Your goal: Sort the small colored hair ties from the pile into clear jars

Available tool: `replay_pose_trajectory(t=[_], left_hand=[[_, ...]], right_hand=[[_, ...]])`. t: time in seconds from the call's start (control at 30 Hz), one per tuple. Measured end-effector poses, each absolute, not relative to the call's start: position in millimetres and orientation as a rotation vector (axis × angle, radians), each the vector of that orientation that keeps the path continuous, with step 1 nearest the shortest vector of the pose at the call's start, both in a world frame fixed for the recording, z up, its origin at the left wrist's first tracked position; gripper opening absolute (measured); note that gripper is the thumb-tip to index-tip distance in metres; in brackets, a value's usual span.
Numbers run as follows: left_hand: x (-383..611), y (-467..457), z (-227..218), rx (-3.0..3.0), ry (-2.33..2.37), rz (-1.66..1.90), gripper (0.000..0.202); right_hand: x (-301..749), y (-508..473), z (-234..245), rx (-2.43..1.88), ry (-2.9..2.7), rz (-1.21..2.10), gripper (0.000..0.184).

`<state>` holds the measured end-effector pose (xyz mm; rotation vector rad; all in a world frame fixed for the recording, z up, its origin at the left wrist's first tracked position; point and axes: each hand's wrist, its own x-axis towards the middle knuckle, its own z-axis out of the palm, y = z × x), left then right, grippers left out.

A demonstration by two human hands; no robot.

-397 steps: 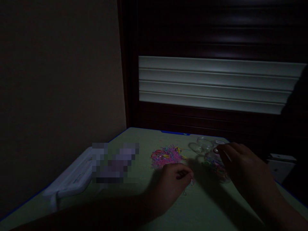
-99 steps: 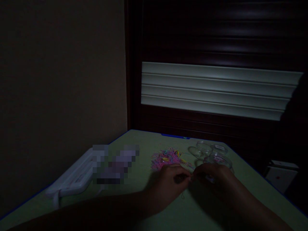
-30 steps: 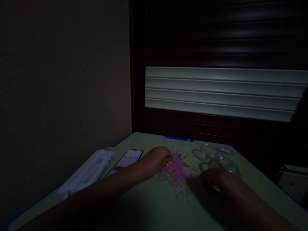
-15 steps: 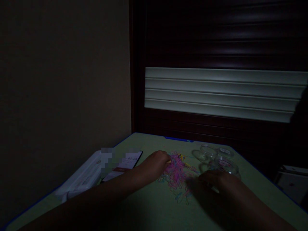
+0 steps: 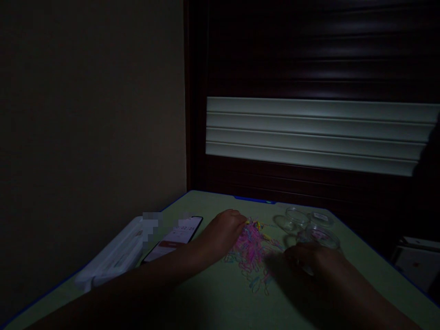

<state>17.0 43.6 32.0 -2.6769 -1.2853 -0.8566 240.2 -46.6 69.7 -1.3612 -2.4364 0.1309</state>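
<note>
A spread pile of tiny coloured rubber bands (image 5: 252, 250), mostly pink, lies on the pale green table (image 5: 213, 298). My left hand (image 5: 223, 231) rests at the pile's left edge, fingers curled down onto the bands; whether it holds any is hidden. My right hand (image 5: 314, 259) lies on the table at the pile's right side, just in front of a clear round container (image 5: 321, 237). Its fingers are in deep shadow and I cannot make out their pose.
Two more clear round lids or containers (image 5: 294, 217) sit behind the right hand. A lit phone (image 5: 175, 236) lies left of my left forearm, beside a white case (image 5: 113, 261) at the table's left edge. A dark shuttered wall stands close behind. The room is very dim.
Over the last second the hands have barely shifted. Three seconds ago both hands were pinched together in front of the pile; the left has since moved to the pile, which is now spread wider.
</note>
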Motion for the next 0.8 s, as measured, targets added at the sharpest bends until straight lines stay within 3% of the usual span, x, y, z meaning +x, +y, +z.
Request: replay_pose_trajectory(t=[0.2, 0.43, 0.8], left_hand=[[42.1, 20.9, 39.6, -2.837, -1.369, -1.364, 0.019], [69.9, -6.2, 13.5, -2.980, -1.570, -1.902, 0.017], [73.5, -8.1, 1.0, -2.973, -1.495, -1.860, 0.015]], right_hand=[[247.3, -37.5, 65.6, -1.434, -2.360, 0.062, 0.022], [257.7, -24.5, 50.6, -1.427, -2.261, 0.048, 0.020], [248.4, -26.7, 50.3, -1.247, -2.201, 0.289, 0.021]])
